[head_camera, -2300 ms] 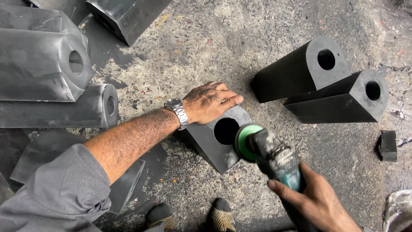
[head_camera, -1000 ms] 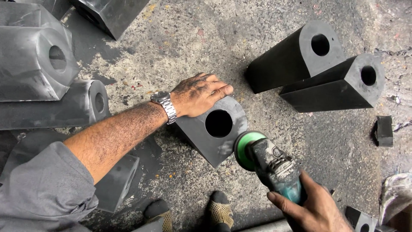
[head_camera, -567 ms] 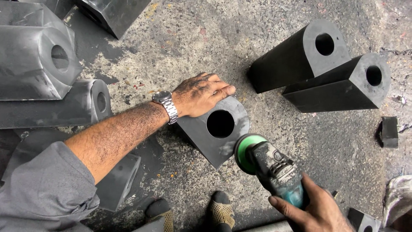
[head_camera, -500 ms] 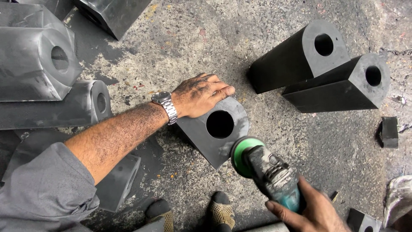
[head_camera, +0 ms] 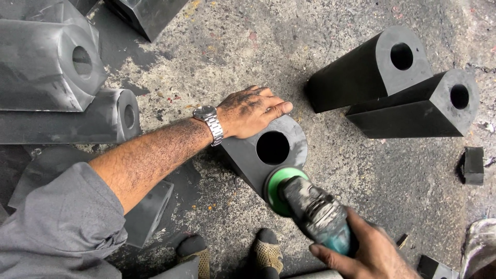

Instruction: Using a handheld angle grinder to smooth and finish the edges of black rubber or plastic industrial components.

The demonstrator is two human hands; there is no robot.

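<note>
A black rubber block (head_camera: 248,155) with a round hole through its face lies on the concrete floor in the middle of the head view. My left hand (head_camera: 250,111) rests flat on the block's top, fingers together, a metal watch on the wrist. My right hand (head_camera: 361,253) grips the body of a teal angle grinder (head_camera: 315,214). The grinder's green disc (head_camera: 276,183) touches the lower edge of the block's holed face.
Two similar black blocks (head_camera: 372,70) (head_camera: 418,106) lie at the upper right. Several grey-black blocks (head_camera: 46,62) are stacked at the left. A small black offcut (head_camera: 473,165) sits at the right edge. My sandalled feet (head_camera: 268,253) are near the bottom.
The grinder has shifted left and closer, so its green disc now sits against the lower edge of the block's face. My left hand has stayed on the block.
</note>
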